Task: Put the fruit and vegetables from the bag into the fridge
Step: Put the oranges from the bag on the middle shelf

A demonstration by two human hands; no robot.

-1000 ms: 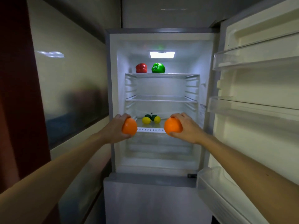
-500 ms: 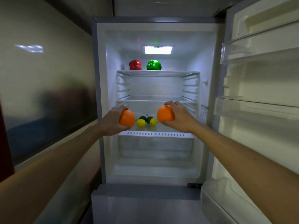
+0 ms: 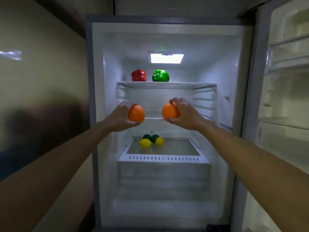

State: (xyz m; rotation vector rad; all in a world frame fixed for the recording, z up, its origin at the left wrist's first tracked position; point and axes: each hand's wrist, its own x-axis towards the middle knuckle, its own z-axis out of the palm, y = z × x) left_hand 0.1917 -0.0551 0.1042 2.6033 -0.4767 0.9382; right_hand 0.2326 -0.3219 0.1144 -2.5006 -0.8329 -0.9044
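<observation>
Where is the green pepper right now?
In the head view, the green pepper sits on the top fridge shelf, just right of the red pepper.

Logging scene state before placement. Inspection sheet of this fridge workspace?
Surface: top shelf carries both peppers; lowest shelf carries four small fruits.
Job's things: red pepper beside green pepper; lemons in front of dark green fruits; two oranges not yet shelved.
Clutter: nothing seen.
Hands: left hand grips left orange; right hand grips right orange, both near the middle shelf.
Cables: nothing seen.
Surroundings: fridge door open on the right; wall on the left; bag not in view.
</observation>
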